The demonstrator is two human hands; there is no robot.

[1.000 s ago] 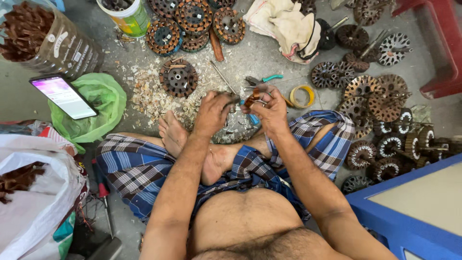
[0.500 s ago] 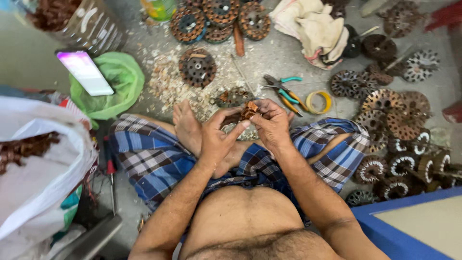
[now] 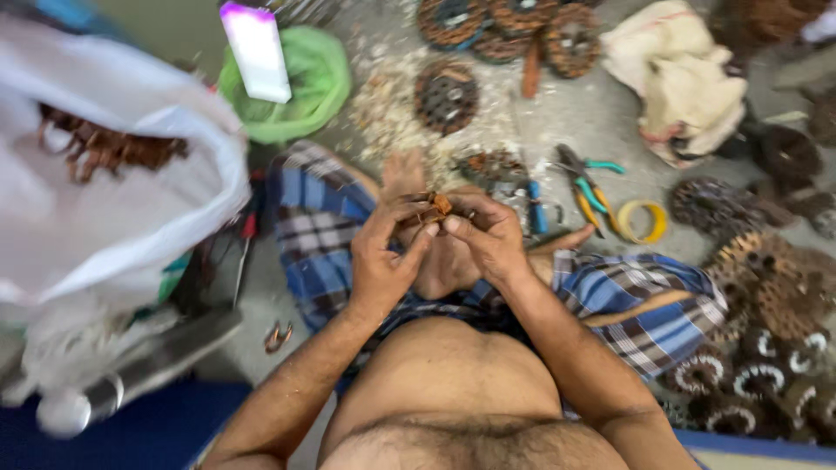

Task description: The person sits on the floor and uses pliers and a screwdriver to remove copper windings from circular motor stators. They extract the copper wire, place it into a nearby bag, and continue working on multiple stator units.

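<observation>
I sit cross-legged on the floor in a blue checked cloth (image 3: 322,235). My left hand (image 3: 383,257) and my right hand (image 3: 488,235) meet above my feet. Together they pinch a small bundle of copper wire (image 3: 433,207) between the fingertips. Just beyond my hands lies a round motor winding (image 3: 492,165) on the floor. Pliers with teal handles (image 3: 583,178) and a yellow tape roll (image 3: 642,220) lie to the right of it.
A white bag (image 3: 131,200) with copper scraps stands at the left, near a green bag (image 3: 305,87) and a lit phone (image 3: 255,48). Several round windings (image 3: 446,94) lie ahead and in a pile (image 3: 766,305) at right. A cream rag (image 3: 679,78) lies far right.
My hands have drawn back from the floor toward my body with the copper bundle. The view has swung left, bringing the white bag closer.
</observation>
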